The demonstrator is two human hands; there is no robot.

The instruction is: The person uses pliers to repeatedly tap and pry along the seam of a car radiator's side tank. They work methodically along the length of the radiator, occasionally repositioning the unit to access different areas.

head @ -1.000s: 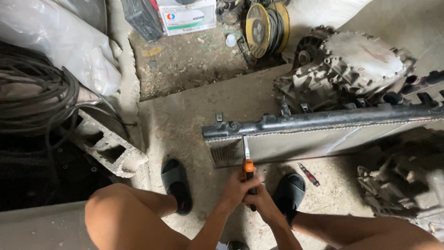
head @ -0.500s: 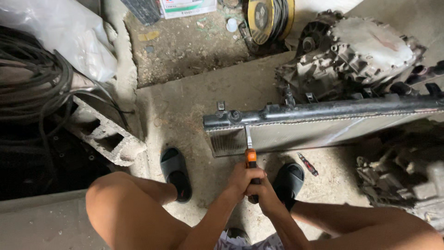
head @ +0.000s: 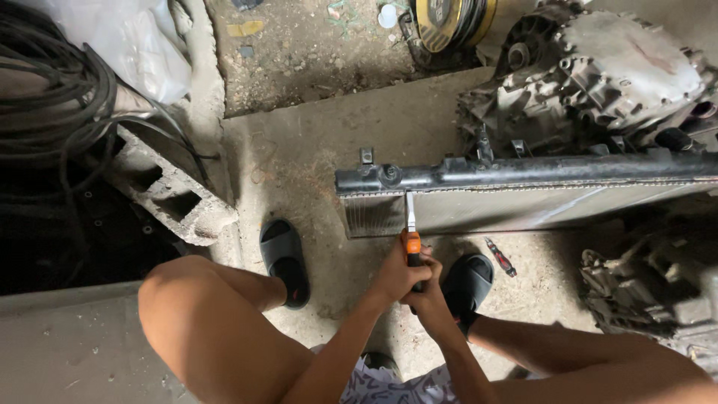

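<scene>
Hands meet at the middle of the view: our left hand (head: 395, 275) and our right hand (head: 430, 299) are both wrapped tight around the orange-and-black handle of a flat-bladed screwdriver (head: 410, 232). The left hand sits higher on the grip, the right hand just below and touching it. The tool stands nearly upright in the picture, its pale blade reaching up onto the radiator (head: 523, 198) and touching it near the seam where the black top tank meets the finned metal core, toward the radiator's left end.

The radiator lies on the concrete floor (head: 314, 150), stretching from the middle of the view out past the right edge. Behind it, just beside its top tank, rests a large grey gearbox casing (head: 598, 78). Another greasy metal part (head: 643, 284) lies at the lower right.

We squat with our feet in black slide sandals, one (head: 284, 258) left of our hands, the other (head: 467, 284) just right of them. A small red-handled tool (head: 499, 256) lies on the floor near the right sandal. To the left sit a broken concrete block (head: 176, 198) and a coil of black hose (head: 52, 97).
</scene>
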